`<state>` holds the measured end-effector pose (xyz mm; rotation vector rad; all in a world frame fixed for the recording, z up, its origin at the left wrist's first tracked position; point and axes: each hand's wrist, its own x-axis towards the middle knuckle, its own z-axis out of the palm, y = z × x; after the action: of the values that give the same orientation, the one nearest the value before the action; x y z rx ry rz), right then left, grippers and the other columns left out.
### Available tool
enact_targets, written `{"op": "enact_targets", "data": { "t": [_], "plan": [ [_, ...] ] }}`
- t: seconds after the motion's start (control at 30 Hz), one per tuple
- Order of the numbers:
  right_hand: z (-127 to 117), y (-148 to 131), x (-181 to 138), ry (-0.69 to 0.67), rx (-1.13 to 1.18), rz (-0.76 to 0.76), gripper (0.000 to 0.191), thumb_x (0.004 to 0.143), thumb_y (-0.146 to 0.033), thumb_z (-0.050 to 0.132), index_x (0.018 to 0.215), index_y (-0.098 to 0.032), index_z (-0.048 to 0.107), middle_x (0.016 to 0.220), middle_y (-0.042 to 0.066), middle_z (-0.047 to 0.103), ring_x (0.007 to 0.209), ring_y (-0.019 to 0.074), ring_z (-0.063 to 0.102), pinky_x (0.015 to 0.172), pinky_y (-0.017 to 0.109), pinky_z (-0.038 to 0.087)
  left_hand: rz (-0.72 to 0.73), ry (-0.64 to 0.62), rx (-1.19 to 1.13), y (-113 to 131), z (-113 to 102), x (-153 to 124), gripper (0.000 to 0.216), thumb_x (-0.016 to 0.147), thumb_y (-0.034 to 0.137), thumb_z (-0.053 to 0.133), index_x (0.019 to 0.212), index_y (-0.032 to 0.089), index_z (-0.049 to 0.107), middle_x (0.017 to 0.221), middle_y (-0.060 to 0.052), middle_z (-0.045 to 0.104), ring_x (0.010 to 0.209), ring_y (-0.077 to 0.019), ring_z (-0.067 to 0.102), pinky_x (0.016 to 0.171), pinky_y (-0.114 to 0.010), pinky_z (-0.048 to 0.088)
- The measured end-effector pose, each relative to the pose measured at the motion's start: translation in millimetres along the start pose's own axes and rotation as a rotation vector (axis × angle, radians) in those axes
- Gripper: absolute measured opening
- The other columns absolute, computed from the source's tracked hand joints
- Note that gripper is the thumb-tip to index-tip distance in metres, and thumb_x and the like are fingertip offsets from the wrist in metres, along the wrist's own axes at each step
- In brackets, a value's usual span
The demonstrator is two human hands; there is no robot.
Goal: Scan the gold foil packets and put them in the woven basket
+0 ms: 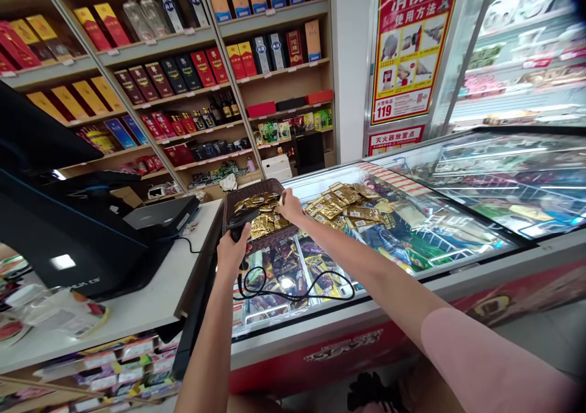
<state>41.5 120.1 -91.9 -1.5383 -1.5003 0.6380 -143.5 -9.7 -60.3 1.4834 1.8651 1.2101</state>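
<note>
My left hand (232,249) is wrapped round the handle of a black handheld barcode scanner (245,216), its head over a brown woven basket (274,240). Gold foil packets (262,225) fill much of that basket. At the basket's right side, my right hand (292,208) has its fingers closed, close to the packets; what lies between them is too small to make out. A pile of similar gold packets (341,202) rests on the freezer's glass top, just right of the basket. The scanner's black cable (311,294) curls over the glass in front.
The glass-topped freezer (412,282) holds wrapped goods under its lid. On the left, a white counter (151,303) carries a black checkout terminal (68,236) and a clear plastic bag (59,309). Shelves of boxed bottles (183,71) stand behind; a red poster (407,47) hangs beside them.
</note>
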Motion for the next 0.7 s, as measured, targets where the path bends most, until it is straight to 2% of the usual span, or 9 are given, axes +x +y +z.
{"op": "enact_targets", "data": {
  "t": [0.13,0.23,0.37,0.43,0.53,0.7],
  "plan": [
    [-30.1,10.4,-0.8,0.112,0.208,-0.041,0.035,0.091,-0.033,0.055,0.122,-0.016,0.055,0.107,0.009,0.072,0.091,0.019,0.069,0.075,0.028,0.053,0.044,-0.07,0.006,17.7,10.7,-9.7,0.059,0.073,0.075,0.062,0.087,0.018,0.064,0.06,-0.006,0.066,0.062,-0.0243,0.068,0.054,-0.029,0.047],
    [-58.1,23.4,-2.1,0.193,0.305,-0.084,0.037,0.093,-0.039,0.048,0.119,-0.016,0.06,0.112,0.009,0.071,0.09,0.018,0.068,0.071,0.026,0.053,0.111,-0.148,-0.003,32.8,25.1,-17.6,0.057,0.074,0.074,0.061,0.084,0.018,0.061,0.058,-0.004,0.064,0.058,-0.0222,0.065,0.051,-0.028,0.043],
    [-98.7,44.5,-5.4,0.339,0.332,-0.21,0.033,0.092,-0.04,0.052,0.11,-0.017,0.067,0.106,0.008,0.074,0.09,0.0194,0.067,0.082,0.03,0.052,0.208,-0.268,0.032,46.3,46.8,-27.6,0.055,0.076,0.074,0.059,0.074,0.019,0.059,0.056,-0.005,0.064,0.053,-0.0195,0.061,0.051,-0.027,0.04],
    [-116.7,55.6,-7.8,0.309,0.294,-0.238,0.027,0.09,-0.037,0.056,0.103,-0.018,0.07,0.101,0.007,0.075,0.093,0.0201,0.068,0.087,0.031,0.051,0.269,-0.305,0.082,49.8,56.6,-32.0,0.054,0.078,0.072,0.058,0.07,0.019,0.059,0.056,-0.005,0.064,0.053,-0.0196,0.06,0.052,-0.028,0.04],
    [-136.7,72.4,-12.0,0.242,0.259,-0.204,0.022,0.087,-0.032,0.061,0.097,-0.017,0.072,0.096,0.007,0.076,0.091,0.0206,0.069,0.087,0.032,0.05,0.337,-0.326,0.152,53.8,69.2,-37.5,0.05,0.079,0.069,0.058,0.069,0.02,0.06,0.056,-0.004,0.065,0.054,-0.0205,0.061,0.053,-0.029,0.039],
    [-150.6,95.3,-18.6,0.243,0.257,-0.143,0.02,0.084,-0.032,0.063,0.092,-0.016,0.073,0.091,0.006,0.075,0.084,0.0194,0.068,0.082,0.031,0.05,0.381,-0.367,0.2,59.4,84.7,-42.3,0.045,0.079,0.066,0.059,0.071,0.022,0.06,0.055,-0.003,0.065,0.056,-0.0221,0.063,0.055,-0.029,0.039]
  ]
}}
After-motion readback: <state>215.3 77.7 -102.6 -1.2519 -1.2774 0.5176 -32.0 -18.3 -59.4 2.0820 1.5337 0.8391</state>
